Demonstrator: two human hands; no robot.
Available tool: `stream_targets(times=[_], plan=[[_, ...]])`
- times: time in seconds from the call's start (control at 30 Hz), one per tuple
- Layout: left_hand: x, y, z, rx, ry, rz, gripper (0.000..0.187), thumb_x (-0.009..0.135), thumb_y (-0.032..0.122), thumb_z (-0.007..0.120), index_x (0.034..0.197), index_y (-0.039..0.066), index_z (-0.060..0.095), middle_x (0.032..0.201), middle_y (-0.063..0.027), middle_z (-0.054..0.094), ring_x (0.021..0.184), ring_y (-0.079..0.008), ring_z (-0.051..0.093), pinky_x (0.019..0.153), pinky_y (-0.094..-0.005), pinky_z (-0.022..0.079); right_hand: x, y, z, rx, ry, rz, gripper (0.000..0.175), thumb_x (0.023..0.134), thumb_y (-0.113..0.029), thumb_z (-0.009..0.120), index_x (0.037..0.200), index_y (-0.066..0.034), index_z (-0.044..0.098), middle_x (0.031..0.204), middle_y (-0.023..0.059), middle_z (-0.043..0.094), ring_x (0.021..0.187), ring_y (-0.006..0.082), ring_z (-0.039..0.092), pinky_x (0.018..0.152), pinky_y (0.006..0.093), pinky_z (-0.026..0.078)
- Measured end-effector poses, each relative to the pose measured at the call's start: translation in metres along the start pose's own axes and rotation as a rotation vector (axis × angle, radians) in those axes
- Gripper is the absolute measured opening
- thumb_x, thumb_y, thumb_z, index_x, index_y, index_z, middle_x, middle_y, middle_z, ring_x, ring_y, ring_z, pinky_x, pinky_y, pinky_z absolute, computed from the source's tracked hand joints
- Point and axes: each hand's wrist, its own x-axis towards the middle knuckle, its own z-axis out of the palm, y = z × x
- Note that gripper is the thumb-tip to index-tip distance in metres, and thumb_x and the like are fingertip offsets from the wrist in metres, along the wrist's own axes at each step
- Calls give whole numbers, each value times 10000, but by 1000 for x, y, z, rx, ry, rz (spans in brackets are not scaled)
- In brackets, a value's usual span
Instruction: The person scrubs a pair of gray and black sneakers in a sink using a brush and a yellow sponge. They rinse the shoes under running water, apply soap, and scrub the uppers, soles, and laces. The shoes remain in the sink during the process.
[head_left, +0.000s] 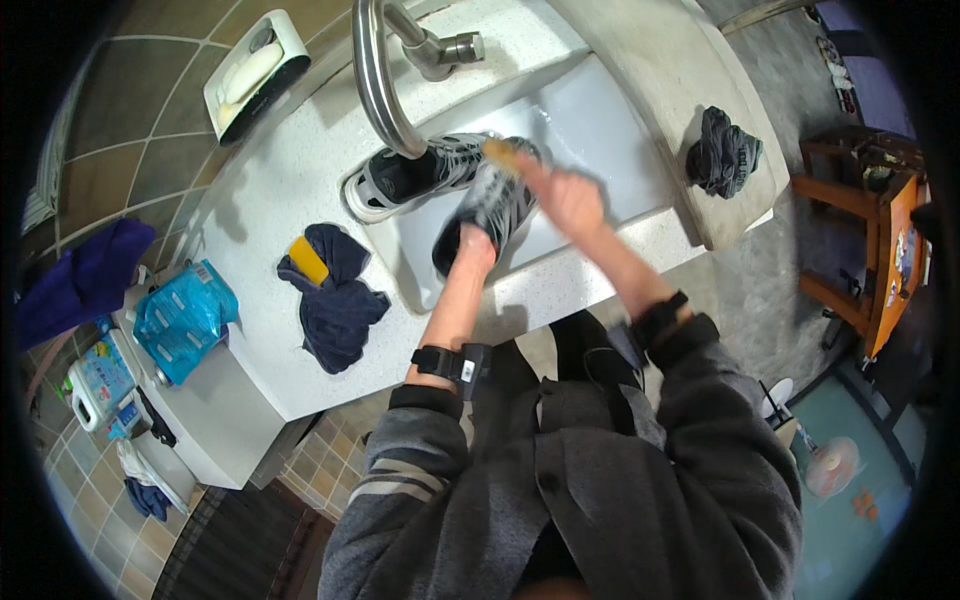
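Note:
My left hand (477, 244) is pushed into the opening of a grey-and-black sneaker (486, 201) and holds it tilted over the white sink (592, 142). Its fingers are hidden inside. White suds cover the sneaker's upper. My right hand (571, 201), blurred, grips a yellowish brush (501, 156) against the toe end of this shoe. Beside it, under the curved metal faucet (369, 75), the other sneaker (397, 184) rests across the sink's left rim with its opening up.
Dark cloth (341, 322) with a yellow block (308, 260) lies left on the speckled counter (259, 315). Crumpled dark fabric (724, 154) sits on the right ledge. A soap holder (259, 75) stands by the tiled wall. A blue refill pouch (184, 322) leans at the counter's left end.

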Motion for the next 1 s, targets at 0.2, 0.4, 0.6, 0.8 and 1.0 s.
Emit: stream_targets(times=[0.2,0.4,0.6,0.8,1.0], plan=[[2,23,8,-180,176,-8,299,979,274,410,1130,77,578,1039,-85,635,941,-258,617,876,-403,522,-24,-24,-16,608,-13,91,359,858,-135,623,1204,-234,634,635,152,626,524,326,624,466,431,502],[-3,32,21,-360,-99,10,261,938,244,473,1032,71,644,988,-90,667,897,-255,616,842,-393,507,9,10,-7,154,121,71,438,899,-144,527,1313,-287,549,595,91,595,462,253,591,418,384,485],[-8,36,18,-245,92,129,317,955,259,441,1108,41,613,1024,-98,655,935,-253,612,849,-388,504,-30,-6,-16,304,42,-18,524,859,-115,569,1347,-297,518,621,106,578,501,254,600,425,394,490],[0,57,18,-212,-148,244,302,953,221,446,1117,37,621,1056,-87,661,942,-236,614,856,-371,500,-21,-3,-15,389,-3,67,502,872,-121,561,1332,-319,535,674,149,592,541,283,613,525,419,525],[8,67,6,-371,-202,158,251,951,180,471,1101,38,614,1033,-91,666,931,-230,632,850,-362,515,-3,12,-6,223,121,67,532,863,-143,588,1356,-329,509,643,108,586,514,264,602,466,409,490]])
